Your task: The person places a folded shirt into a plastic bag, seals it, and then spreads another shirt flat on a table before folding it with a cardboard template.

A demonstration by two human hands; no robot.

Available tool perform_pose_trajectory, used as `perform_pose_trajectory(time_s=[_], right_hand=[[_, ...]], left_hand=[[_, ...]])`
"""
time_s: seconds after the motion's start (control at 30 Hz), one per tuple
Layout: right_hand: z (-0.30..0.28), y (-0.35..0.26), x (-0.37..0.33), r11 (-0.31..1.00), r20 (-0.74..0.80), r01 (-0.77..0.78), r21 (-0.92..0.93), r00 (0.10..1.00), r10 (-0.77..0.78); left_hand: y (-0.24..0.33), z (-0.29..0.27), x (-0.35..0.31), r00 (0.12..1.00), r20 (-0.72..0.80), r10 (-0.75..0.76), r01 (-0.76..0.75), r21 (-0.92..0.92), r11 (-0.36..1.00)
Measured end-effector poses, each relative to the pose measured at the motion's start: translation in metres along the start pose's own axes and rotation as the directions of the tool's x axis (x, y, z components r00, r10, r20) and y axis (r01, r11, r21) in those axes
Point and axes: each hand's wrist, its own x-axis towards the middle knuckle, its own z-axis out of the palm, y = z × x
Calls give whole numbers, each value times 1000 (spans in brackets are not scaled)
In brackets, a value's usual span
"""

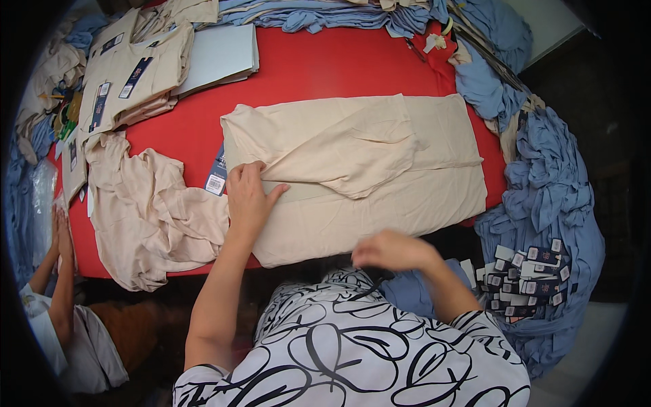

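Observation:
A beige garment [366, 224] lies partly folded in front of me, with a loose sleeve-like flap [346, 142] laid across its upper part. My left hand [247, 200] rests on the garment's left end, fingertips at the fold and thumb spread away from them. Beside those fingers a dark blue hang tag [218, 175] with a white label sticks out. A greyish strip shows under the flap; I cannot tell what it is. My right hand [397, 251], smeared by motion, hovers by the garment's near edge; its fingers look bent, and nothing shows in them.
Red cloth [312, 64] covers the table. A crumpled beige garment [152, 210] lies left, below folded tagged garments [135, 74] and grey-white boards [220, 57]. Blue garments [549, 163] heap at right, with several tags [525, 278] on them. Another person's hands [62, 241] are at far left.

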Motion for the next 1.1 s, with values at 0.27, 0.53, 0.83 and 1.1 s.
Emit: perform_pose_trajectory(time_s=[0.27,0.53,0.83,1.1], right_hand=[[-21,69,1,971,-773,-85,225,590,231],[-133,118,54,830,-887,-558,12,377,266],[-142,139,61,804,-929,-594,20,286,234],[-110,69,49,926,-749,-34,-375,600,-281]], left_hand=[[-1,-12,8,996,79,32,-38,67,997],[41,4,32,972,-33,232,-234,-51,971],[124,68,66,963,215,165,-7,-588,809],[147,98,116,924,357,-139,353,-654,670]])
